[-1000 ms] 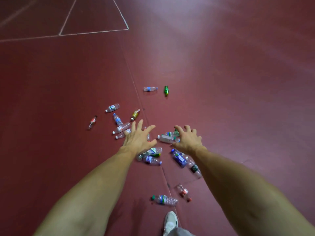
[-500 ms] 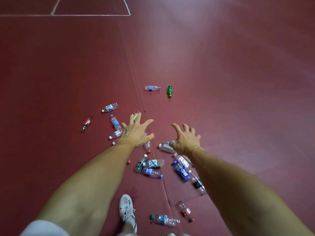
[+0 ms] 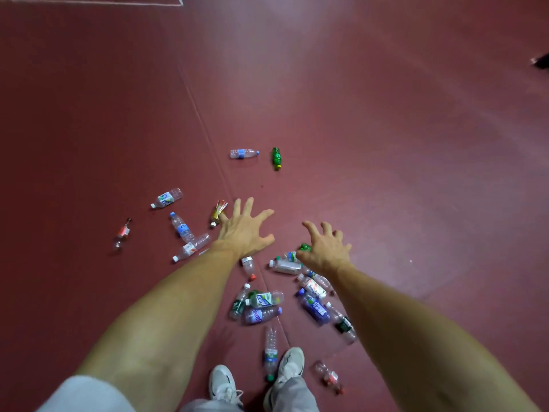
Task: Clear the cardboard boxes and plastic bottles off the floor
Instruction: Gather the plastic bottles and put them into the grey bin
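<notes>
Floor (image 3: 386, 144): dark red, smooth and matte, with a thin seam (image 3: 202, 120) running away from you and a white painted line (image 3: 118, 2) at the far left.

You are holding both bare arms out over a scatter of plastic bottles, all lying on their sides.

Left grip (image 3: 243, 230): released, palm down, fingers straight and fanned wide, holding nothing. It is hovering beside a tapered bottle with a yellow and red label (image 3: 219, 212), and its little finger is overlapping that bottle in view; I cannot tell whether they are touching.

Right grip (image 3: 325, 248): also released, fingers splayed and bent like a claw, holding nothing. It is hanging over a crumpled green bottle (image 3: 304, 247) and a clear white-capped bottle (image 3: 285, 266).

Task items, far to near:
- A clear blue-capped bottle (image 3: 243, 153) and a glossy green bottle (image 3: 276, 157) are lying near each other, well beyond both grips.
- To the left, a clear ribbed bottle (image 3: 191, 247) is touching a blue-labelled bottle (image 3: 181, 228); a white-capped one (image 3: 166, 198) and a small red-labelled one (image 3: 122, 233) are lying apart.
- Between your forearms a translucent purple bottle (image 3: 261, 315) is lying against its neighbours, with a dark blue bottle (image 3: 315, 307) just to the right.
- A crinkled clear bottle (image 3: 271, 352) is lying just beside your right white shoe (image 3: 289, 365), between it and your left white shoe (image 3: 224, 383).
</notes>
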A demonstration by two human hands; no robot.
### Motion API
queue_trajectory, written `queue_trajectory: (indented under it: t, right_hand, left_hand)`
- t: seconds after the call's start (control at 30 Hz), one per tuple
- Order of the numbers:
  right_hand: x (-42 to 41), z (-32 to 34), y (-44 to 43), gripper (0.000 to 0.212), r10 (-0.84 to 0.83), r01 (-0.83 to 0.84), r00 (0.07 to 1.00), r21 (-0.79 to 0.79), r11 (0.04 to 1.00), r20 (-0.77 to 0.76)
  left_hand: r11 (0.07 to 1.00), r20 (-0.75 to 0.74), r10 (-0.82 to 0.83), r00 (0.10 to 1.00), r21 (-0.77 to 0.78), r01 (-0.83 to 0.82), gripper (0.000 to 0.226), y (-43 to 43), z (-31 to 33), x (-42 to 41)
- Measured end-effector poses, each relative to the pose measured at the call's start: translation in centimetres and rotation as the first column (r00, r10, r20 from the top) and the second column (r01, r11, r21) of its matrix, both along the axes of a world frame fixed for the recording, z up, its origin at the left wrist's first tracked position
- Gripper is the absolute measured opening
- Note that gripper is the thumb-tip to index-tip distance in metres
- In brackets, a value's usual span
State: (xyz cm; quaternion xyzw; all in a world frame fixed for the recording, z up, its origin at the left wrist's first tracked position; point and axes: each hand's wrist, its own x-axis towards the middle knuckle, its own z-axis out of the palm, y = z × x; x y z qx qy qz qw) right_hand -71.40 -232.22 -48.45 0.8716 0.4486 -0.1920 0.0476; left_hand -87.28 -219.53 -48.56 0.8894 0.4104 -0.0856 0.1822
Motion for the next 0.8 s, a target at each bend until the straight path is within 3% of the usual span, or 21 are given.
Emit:
queue_trajectory:
  t: [0.23, 0.4, 0.8]
  right_hand:
    - [0.5, -3.4, 2.8, 0.078, 0.022, -0.024, 0.998, -0.045, 0.999, -0.051]
    - [1.5, -10.4, 3.6, 0.079, 0.081, -0.097, 0.990, -0.143, 0.985, -0.119]
    - [6.2, -45.0, 7.2, 0.083, 0.212, -0.244, 0.964, -0.213, 0.946, -0.162]
  left_hand:
    - [0.997, -0.036, 0.052, 0.998, -0.056, -0.054, 0.068, 2.5, -3.5, -0.3]
    - [0.986, -0.086, 0.107, 0.991, -0.122, -0.117, 0.069, 2.8, -9.9, -0.3]
    - [0.973, -0.208, 0.116, 0.971, -0.170, -0.153, 0.076, 4.7, -43.6, 3.3]
